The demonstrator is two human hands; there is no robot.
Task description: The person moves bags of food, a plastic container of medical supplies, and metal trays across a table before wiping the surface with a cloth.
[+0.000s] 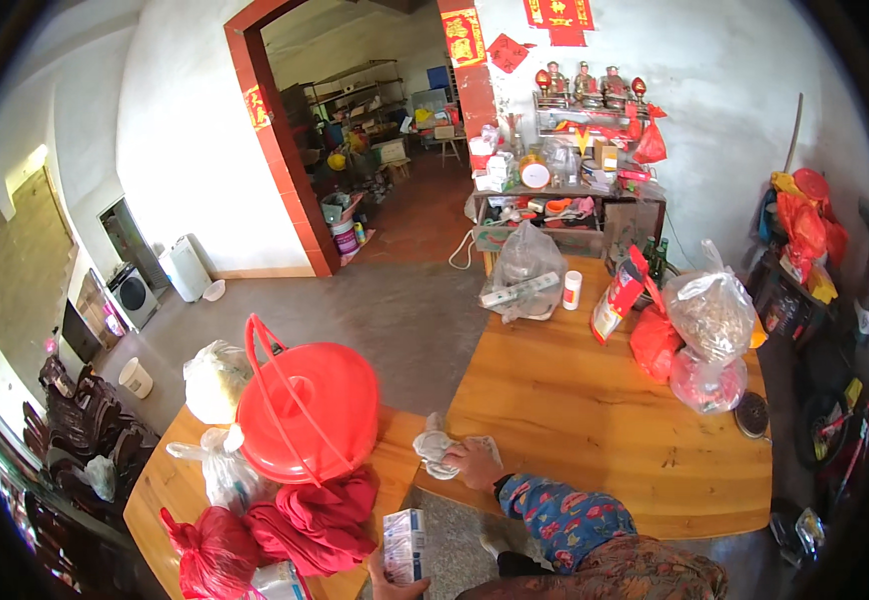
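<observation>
My right hand point(475, 464), reaching out from a blue patterned sleeve, presses a crumpled white cloth point(436, 446) onto the left edge of the right wooden table point(555, 440). Its fingers are bunched on the cloth and partly hidden by it. At the bottom edge my left hand point(395, 588) grips a white and blue box point(404, 546), held upright beside the left table point(395, 440). Only part of that hand shows. On the left table a red lidded bucket point(310, 410) with a raised handle stands near a dark red cloth point(320, 525).
Around the bucket lie a white plastic bag point(230, 475) and a red plastic bag point(210, 550). The right table's far side bears a clear bag with a power strip point(521, 290), a white bottle point(572, 291), filled bags point(712, 320) and a round brush point(752, 414). A gap separates the tables.
</observation>
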